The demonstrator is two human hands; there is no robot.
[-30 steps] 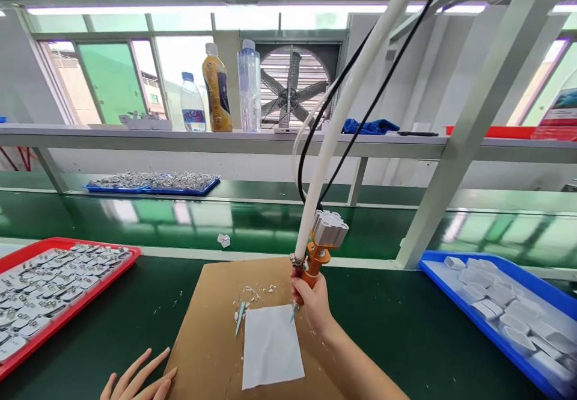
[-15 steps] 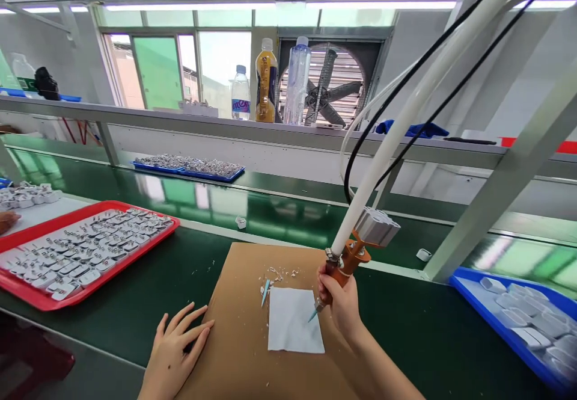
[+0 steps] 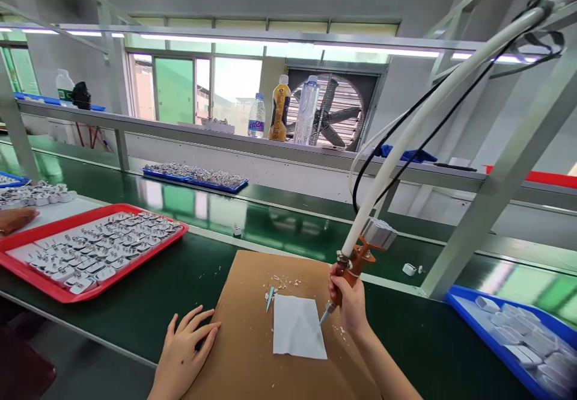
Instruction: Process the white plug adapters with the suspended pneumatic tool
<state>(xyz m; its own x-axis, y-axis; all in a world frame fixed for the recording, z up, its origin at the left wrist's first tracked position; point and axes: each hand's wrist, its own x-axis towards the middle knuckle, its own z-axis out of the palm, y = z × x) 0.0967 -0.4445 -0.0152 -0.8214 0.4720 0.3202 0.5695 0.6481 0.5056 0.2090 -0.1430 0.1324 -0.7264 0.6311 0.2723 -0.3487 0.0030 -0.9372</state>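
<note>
On the bench (image 3: 428,340), the left grip (image 3: 192,340) is lying released and spread at the left edge of the board (image 3: 241,316). Rightward, the sheet (image 3: 298,329) is lying mid-board. The blue tip (image 3: 326,313) of the gun (image 3: 357,263) is pointing down-left at the sheet's right edge, contact unclear; the right grip (image 3: 350,302), nearer the sheet, is clasping the gun.
</note>
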